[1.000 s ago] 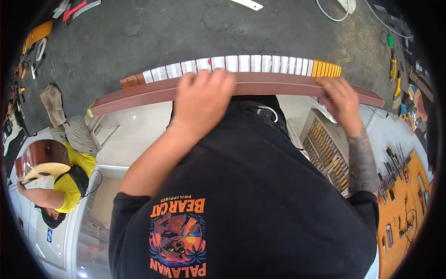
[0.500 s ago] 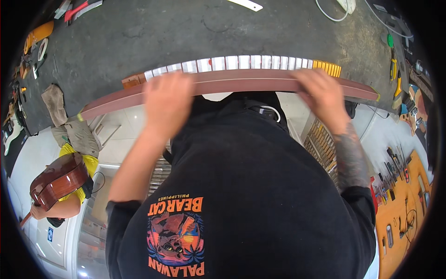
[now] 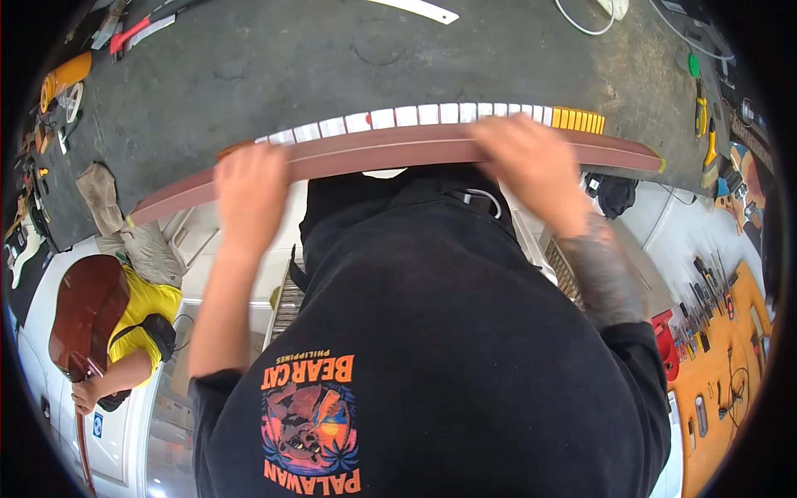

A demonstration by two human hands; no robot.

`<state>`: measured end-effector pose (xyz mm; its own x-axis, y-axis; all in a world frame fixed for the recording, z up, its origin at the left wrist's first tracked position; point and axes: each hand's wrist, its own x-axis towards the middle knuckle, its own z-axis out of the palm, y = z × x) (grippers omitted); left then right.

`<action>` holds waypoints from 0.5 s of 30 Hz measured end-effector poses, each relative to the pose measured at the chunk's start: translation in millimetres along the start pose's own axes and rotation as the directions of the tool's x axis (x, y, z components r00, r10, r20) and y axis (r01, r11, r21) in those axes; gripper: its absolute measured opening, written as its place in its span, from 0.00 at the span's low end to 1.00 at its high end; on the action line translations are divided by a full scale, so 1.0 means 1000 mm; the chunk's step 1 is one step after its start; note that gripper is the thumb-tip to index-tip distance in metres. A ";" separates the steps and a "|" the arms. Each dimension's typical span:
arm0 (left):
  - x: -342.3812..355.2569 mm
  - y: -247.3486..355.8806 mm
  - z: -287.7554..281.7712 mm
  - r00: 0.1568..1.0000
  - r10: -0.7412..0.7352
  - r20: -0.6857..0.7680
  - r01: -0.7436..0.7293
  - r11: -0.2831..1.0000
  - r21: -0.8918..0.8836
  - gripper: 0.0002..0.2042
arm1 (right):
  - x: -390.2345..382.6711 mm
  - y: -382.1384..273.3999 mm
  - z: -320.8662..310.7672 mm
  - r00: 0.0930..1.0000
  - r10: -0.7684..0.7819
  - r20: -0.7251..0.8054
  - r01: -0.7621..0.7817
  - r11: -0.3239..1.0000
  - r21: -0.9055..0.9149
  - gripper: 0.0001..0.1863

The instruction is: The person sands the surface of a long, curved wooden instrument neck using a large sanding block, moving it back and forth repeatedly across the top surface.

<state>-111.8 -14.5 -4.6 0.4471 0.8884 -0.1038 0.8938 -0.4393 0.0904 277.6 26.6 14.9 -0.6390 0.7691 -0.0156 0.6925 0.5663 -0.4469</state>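
Observation:
My left hand (image 3: 251,199) grips a long reddish-brown straight bar (image 3: 374,145) toward its left, with curled fingers slightly blurred by motion. My right hand (image 3: 527,174) is closed over the same bar right of the middle. The bar lies along the bench's near edge, against a long strip (image 3: 427,114) divided into several white segments, with a yellow-covered section (image 3: 577,120) at its right end and brown wood at its left, partly hidden by the bar and my left fingers.
Dark bench top (image 3: 382,66) holds a white ruler (image 3: 415,12), cables and tools at both sides. A cloth (image 3: 100,195) hangs at the left edge. A co-worker in a yellow top (image 3: 154,295) holds a brown guitar (image 3: 83,311) at left. An orange tool board (image 3: 714,373) stands at right.
Both my hands and the bar have shifted left along the strip, more of whose right end shows beside my hand. The co-worker's guitar has turned, its neck now pointing down in the picture.

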 end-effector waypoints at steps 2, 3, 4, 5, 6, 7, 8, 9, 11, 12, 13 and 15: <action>0.044 0.060 -0.006 0.998 0.056 -0.026 -0.057 0.998 -0.019 0.10 | -0.030 0.044 -0.035 0.997 0.047 0.059 -0.045 0.998 -0.032 0.29; 0.055 0.080 -0.004 0.996 0.053 -0.065 -0.057 0.997 -0.054 0.10 | -0.041 0.063 -0.048 0.997 0.037 0.073 -0.034 0.999 -0.040 0.29; 0.060 0.086 -0.003 0.996 0.055 -0.072 -0.062 0.994 -0.090 0.10 | -0.042 0.066 -0.052 0.996 0.043 0.072 -0.039 0.998 -0.045 0.29; 0.061 0.088 -0.004 0.995 0.056 -0.077 -0.065 0.990 -0.124 0.10 | -0.041 0.068 -0.055 0.996 0.046 0.071 -0.042 0.998 -0.049 0.30; 0.057 0.077 -0.003 0.999 0.039 -0.019 -0.041 0.992 -0.120 0.16 | -0.038 0.061 -0.049 0.997 0.032 0.064 -0.031 0.999 -0.030 0.28; 0.042 0.055 -0.006 0.999 0.013 0.046 -0.008 0.994 -0.106 0.23 | -0.025 0.048 -0.036 0.998 0.010 0.057 -0.010 1.000 0.000 0.26; 0.024 0.027 -0.006 0.999 -0.004 0.045 0.008 0.995 -0.097 0.25 | -0.012 0.027 -0.018 1.000 -0.011 0.009 0.011 1.000 0.002 0.22; 0.004 -0.005 -0.004 0.999 -0.025 0.041 0.029 0.996 -0.085 0.27 | 0.006 0.005 0.002 0.999 -0.037 -0.039 0.037 0.999 0.000 0.19; -0.029 -0.062 -0.013 0.998 -0.052 0.028 0.055 0.993 -0.102 0.29 | 0.043 -0.042 0.028 0.996 -0.044 -0.083 0.047 0.998 0.034 0.20; -0.034 -0.069 -0.015 0.998 -0.051 0.031 0.054 0.993 -0.102 0.29 | 0.048 -0.046 0.031 0.996 -0.041 -0.082 0.045 0.998 0.037 0.20; -0.037 -0.073 -0.016 0.996 -0.056 0.066 0.061 0.995 -0.083 0.29 | 0.052 -0.049 0.032 0.995 -0.056 -0.085 0.060 0.997 0.047 0.18; -0.026 -0.059 -0.016 0.995 -0.045 0.086 0.053 0.995 -0.090 0.29 | 0.041 -0.035 0.022 0.998 -0.050 -0.033 0.050 0.999 0.008 0.18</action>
<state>-176.4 -9.9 8.9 0.4079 0.8924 -0.1929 0.9094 -0.3782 0.1731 220.1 32.0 9.9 -0.6612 0.7493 0.0360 0.6570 0.6016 -0.4544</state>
